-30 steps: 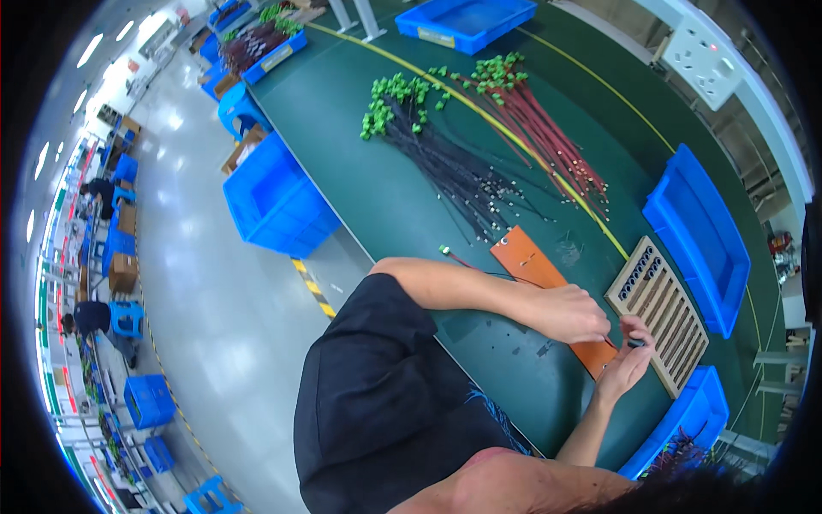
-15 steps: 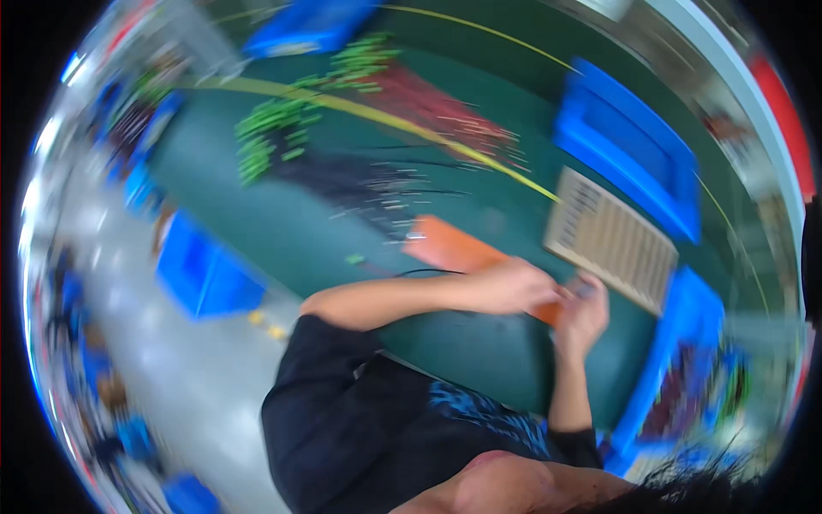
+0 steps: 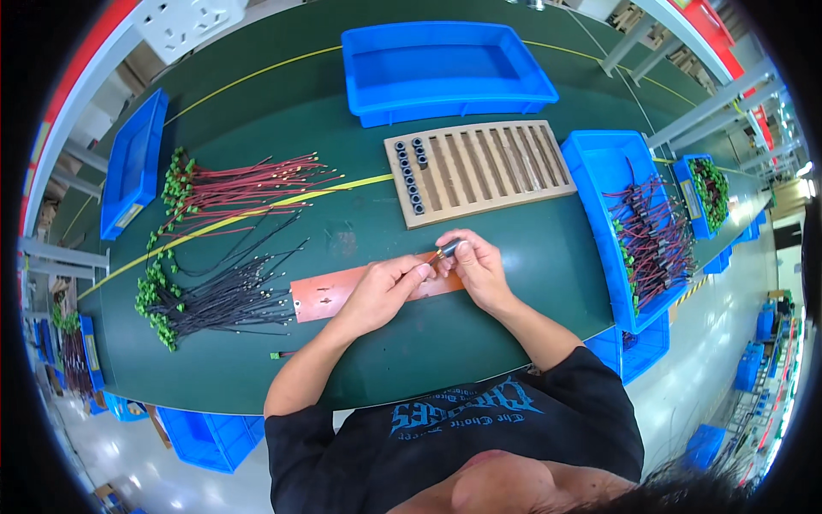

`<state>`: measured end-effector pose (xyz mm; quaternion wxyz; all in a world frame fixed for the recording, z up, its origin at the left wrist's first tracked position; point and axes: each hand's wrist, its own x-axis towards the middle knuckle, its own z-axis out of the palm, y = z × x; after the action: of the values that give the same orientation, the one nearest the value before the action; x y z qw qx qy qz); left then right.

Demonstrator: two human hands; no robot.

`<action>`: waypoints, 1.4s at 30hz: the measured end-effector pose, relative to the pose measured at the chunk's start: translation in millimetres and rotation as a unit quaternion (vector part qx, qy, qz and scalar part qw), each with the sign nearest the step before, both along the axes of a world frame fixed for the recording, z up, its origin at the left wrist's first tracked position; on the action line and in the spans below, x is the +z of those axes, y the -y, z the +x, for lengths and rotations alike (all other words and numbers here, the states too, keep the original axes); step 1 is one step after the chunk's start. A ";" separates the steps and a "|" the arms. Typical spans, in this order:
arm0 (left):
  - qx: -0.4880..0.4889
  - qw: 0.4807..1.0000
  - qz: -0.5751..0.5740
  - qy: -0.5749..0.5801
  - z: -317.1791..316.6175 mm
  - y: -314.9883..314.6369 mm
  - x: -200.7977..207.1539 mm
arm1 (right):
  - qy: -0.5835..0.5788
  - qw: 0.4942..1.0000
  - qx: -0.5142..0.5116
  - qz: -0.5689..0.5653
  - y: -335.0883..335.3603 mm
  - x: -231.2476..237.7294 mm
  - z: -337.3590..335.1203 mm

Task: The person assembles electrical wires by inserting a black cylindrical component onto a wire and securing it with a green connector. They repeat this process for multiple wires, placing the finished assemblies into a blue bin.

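Note:
Both my hands meet above an orange board [image 3: 321, 291] on the green table. My right hand [image 3: 485, 272] is closed, its thumb and fingers pinching a small black cylindrical part [image 3: 450, 247]. Just left of it, my left hand [image 3: 387, 289] pinches thin wire [image 3: 437, 255] at the end of that part; the fingers hide most of the wire. A small green connector [image 3: 275, 355] with a short stretch of red wire lies near my left forearm. Beyond my hands, a slotted tan tray [image 3: 479, 206] carries several black round parts [image 3: 401, 176] in its left slots.
Bundles of red wires [image 3: 257, 184] and black wires [image 3: 227, 295] with green connectors lie on the left. Blue bins stand at the back [image 3: 449, 110] and far left [image 3: 128, 176]. A blue bin [image 3: 591, 184] at right holds wired parts. A yellow line [image 3: 360, 182] crosses the table.
The head view has swung round and sharpened, so the tray and bins appear farther left. My hands stay together over the orange board, and the black part now shows between them.

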<state>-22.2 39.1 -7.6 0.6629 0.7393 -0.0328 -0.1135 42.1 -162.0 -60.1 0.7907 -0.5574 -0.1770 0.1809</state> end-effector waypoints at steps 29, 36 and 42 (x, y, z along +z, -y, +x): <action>0.037 0.971 -0.228 -0.066 0.5 19.0 4.9 | 0.028 0.989 0.119 0.085 0.1 9.0 -1.8; -0.005 0.986 -0.132 -0.103 -4.8 2.8 16.4 | -0.020 0.986 0.113 0.118 6.3 17.3 9.2; 0.021 0.994 0.079 -0.078 -36.2 -23.2 2.6 | -0.078 0.971 0.002 0.226 40.2 18.0 60.1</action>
<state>-58.3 62.3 -5.0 0.6054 0.7786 0.0440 -0.1594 102.2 -202.2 -42.1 0.9073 -0.3480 -0.1522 0.1803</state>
